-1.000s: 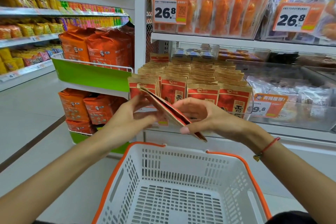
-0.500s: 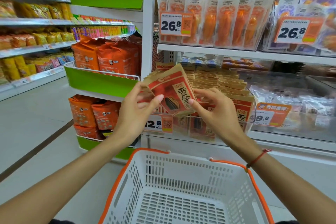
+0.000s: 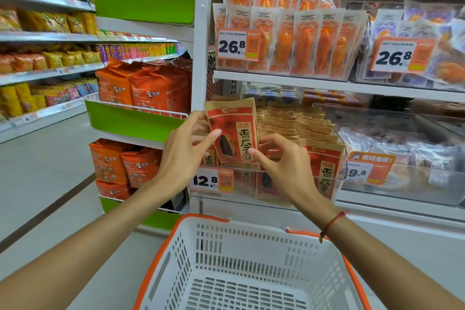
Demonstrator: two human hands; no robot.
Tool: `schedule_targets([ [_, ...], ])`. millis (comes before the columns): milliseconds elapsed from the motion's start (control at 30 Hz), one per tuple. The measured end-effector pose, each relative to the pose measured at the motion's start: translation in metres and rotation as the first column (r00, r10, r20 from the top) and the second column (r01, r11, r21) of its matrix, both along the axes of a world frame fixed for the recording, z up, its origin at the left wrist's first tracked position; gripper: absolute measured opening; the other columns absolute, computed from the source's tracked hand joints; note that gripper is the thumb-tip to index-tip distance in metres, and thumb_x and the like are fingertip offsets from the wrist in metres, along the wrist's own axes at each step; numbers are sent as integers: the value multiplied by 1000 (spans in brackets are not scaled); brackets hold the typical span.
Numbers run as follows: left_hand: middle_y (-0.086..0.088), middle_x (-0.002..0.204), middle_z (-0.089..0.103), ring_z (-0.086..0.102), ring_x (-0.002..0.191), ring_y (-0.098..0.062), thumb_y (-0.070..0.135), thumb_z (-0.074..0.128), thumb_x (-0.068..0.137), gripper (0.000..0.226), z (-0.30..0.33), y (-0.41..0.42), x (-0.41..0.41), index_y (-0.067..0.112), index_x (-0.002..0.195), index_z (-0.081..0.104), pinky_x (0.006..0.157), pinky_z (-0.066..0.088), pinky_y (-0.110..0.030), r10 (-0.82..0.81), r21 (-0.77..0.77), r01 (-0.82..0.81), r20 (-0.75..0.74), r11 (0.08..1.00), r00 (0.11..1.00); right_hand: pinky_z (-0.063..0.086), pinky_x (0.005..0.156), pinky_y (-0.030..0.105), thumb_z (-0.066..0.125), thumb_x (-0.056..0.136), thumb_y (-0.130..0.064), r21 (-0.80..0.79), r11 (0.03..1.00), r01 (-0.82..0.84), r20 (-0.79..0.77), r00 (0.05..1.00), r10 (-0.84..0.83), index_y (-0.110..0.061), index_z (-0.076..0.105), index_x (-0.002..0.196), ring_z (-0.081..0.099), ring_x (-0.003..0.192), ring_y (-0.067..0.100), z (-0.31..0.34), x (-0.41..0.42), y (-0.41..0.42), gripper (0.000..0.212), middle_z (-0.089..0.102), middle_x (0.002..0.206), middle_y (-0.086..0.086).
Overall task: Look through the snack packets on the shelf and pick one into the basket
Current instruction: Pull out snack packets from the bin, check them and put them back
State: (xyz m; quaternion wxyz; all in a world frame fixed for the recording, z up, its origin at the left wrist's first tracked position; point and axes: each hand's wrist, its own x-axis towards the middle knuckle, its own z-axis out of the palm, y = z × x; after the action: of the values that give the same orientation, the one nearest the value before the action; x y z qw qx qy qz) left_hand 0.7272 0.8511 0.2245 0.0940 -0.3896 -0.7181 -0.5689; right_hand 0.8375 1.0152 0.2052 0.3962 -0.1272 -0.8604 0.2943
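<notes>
A red and brown seed packet (image 3: 234, 131) stands upright in front of the shelf, its printed face toward me. My left hand (image 3: 186, 151) pinches its left edge, thumb on the front. My right hand (image 3: 281, 161) pinches its lower right corner. Behind it, rows of the same packets (image 3: 297, 123) fill a clear shelf bin (image 3: 289, 181). The white basket with an orange rim (image 3: 236, 274) sits below my arms with nothing in it.
Orange snack packs (image 3: 297, 38) stand on the upper shelf with 26.8 price tags. A 12.8 tag (image 3: 211, 180) hangs on the bin front. Green side racks hold orange bags (image 3: 151, 85) to the left. The aisle floor (image 3: 37, 184) opens at left.
The packet has been turned from edge-on and flat to upright and facing me, and lifted closer to the shelf. Both hands rose with it.
</notes>
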Motion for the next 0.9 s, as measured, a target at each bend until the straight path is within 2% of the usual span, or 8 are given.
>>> schedule_targets([
  [167, 27, 94, 63, 68, 79, 5, 31, 63, 92, 21, -3, -5, -2, 32, 109, 52, 66, 61, -31, 34, -12, -35, -67, 999, 997, 60, 70, 25, 77, 81, -28, -36, 999, -32, 1, 999, 32, -17, 65, 101, 68, 77, 1, -3, -5, -2, 25, 70, 92, -10],
  [333, 10, 93, 66, 68, 80, -5, 37, 64, 89, 36, -5, -1, -6, 29, 124, 55, 67, 60, -38, 67, -116, -79, -101, 990, 993, 59, 63, 32, 76, 79, -43, 33, 998, 62, -67, 996, -59, -26, 61, 107, 65, 66, 1, -1, -5, -4, 37, 68, 86, -15],
  [500, 12, 91, 67, 68, 82, -7, 42, 63, 91, 42, -4, 11, -9, 33, 131, 55, 72, 57, -34, 92, -264, -132, -159, 955, 983, 55, 60, 24, 67, 91, -32, 170, 982, 82, -175, 983, -52, -23, 53, 126, 62, 75, 1, 5, -7, -10, 39, 67, 104, -13],
  [567, 13, 96, 69, 69, 86, -9, 45, 62, 91, 43, -6, 12, -10, 36, 132, 54, 68, 54, -28, 174, -288, -253, -275, 923, 946, 56, 61, 31, 64, 93, -29, 175, 978, 111, -186, 979, -78, -23, 52, 126, 61, 75, 1, 6, -8, -7, 35, 67, 100, -12],
  [633, 9, 114, 65, 64, 96, -12, 41, 64, 89, 58, -10, 9, -10, 35, 143, 42, 67, 54, -28, 257, -228, -398, -470, 889, 844, 54, 67, 34, 64, 93, -29, 196, 972, 130, -200, 976, -90, -27, 48, 130, 60, 79, 7, 7, -10, -4, 40, 66, 94, -11],
  [700, 3, 134, 53, 50, 116, -16, 34, 67, 88, 72, -11, 8, -11, 29, 150, 31, 80, 50, -29, 262, -159, -446, -621, 881, 739, 46, 72, 31, 65, 92, -26, 306, 938, 161, -198, 975, -103, -29, 46, 136, 54, 83, 10, 10, -13, -2, 48, 63, 95, -11],
  [767, 1, 143, 47, 40, 128, -18, 26, 66, 89, 69, -10, 9, -14, 23, 149, 34, 100, 39, -36, 193, -179, -427, -696, 886, 691, 42, 73, 33, 65, 92, -22, 442, 869, 222, -187, 970, -153, -27, 53, 130, 49, 91, 13, 11, -16, 0, 41, 64, 104, -9],
  [900, 2, 129, 59, 44, 123, -19, 20, 62, 88, 54, -19, 11, -14, 23, 141, 48, 104, 32, -33, 149, -256, -423, -680, 869, 718, 35, 86, 32, 71, 85, -26, 513, 818, 261, -134, 965, -224, -24, 69, 103, 44, 108, 18, 8, -19, 6, 18, 61, 113, -3],
])
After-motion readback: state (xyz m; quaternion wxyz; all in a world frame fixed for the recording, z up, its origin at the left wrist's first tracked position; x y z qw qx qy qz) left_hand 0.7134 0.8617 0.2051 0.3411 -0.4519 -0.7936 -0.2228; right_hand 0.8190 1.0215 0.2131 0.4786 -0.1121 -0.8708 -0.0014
